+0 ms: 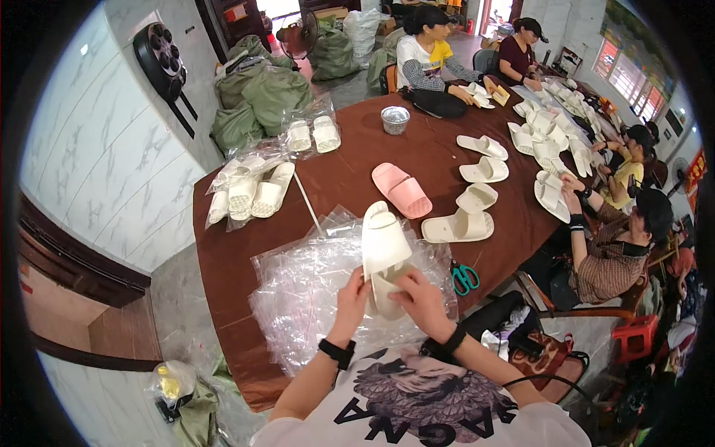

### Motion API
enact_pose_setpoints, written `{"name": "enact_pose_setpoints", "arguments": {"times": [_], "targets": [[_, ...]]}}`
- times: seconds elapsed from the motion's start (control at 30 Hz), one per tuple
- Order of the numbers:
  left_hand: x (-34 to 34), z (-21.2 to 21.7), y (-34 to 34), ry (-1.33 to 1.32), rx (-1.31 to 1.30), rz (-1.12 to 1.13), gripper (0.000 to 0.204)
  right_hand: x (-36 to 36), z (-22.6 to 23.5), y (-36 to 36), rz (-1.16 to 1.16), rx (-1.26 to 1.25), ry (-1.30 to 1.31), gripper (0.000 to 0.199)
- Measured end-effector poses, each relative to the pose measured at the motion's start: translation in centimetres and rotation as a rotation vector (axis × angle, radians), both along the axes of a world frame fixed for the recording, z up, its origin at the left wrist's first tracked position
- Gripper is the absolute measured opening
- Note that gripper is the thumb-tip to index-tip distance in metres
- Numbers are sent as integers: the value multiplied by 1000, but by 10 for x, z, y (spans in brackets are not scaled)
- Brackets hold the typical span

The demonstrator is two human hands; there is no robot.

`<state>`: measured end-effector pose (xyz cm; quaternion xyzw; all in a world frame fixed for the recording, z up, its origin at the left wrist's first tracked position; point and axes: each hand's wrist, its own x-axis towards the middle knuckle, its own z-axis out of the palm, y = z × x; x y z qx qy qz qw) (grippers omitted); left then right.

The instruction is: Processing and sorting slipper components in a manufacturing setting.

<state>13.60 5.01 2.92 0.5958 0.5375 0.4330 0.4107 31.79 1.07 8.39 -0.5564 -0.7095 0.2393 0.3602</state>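
A pair of cream slide slippers [386,246], lying one against the other, is held upright in front of me over a spread of clear plastic bags [298,290]. My left hand [353,298] grips the pair's left edge, its fingers partly hidden behind it. From the other side, my right hand [421,299] closes on the lower slipper. Just beyond lies a single pink slide slipper [402,190]. Several loose cream slippers [458,226] rest to the right of it. Teal-handled scissors [465,279] lie near my right hand.
Bagged cream slippers [253,190] sit at the table's left edge, beside a thin white strip [307,201]. A foil-like round tub [395,120] stands farther back on the brown cloth [350,134]. Co-workers handle slippers along the far and right sides, near a slipper heap [547,134].
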Motion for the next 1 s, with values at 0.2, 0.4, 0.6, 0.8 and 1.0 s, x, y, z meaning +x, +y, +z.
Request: {"name": "enact_pose_setpoints", "arguments": {"times": [0.2, 0.4, 0.6, 0.8, 1.0], "targets": [[-5, -16, -9, -187, -116, -29, 35, 10, -4, 21, 2, -54, 242, 26], [-46, -69, -43, 839, -46, -200, 54, 102, 26, 102, -202, -9, 297, 32], [-63, -81, -65, 833, -153, -10, 66, 111, 46, 126, -324, 240, -106, 40], [-61, -75, -64, 900, -134, 21, 71, 16, -45, 31, 321, 127, -761, 70], [-84, -89, -69, 843, -175, 60, 76, 23, -115, 36, 279, -247, -449, 75]]}}
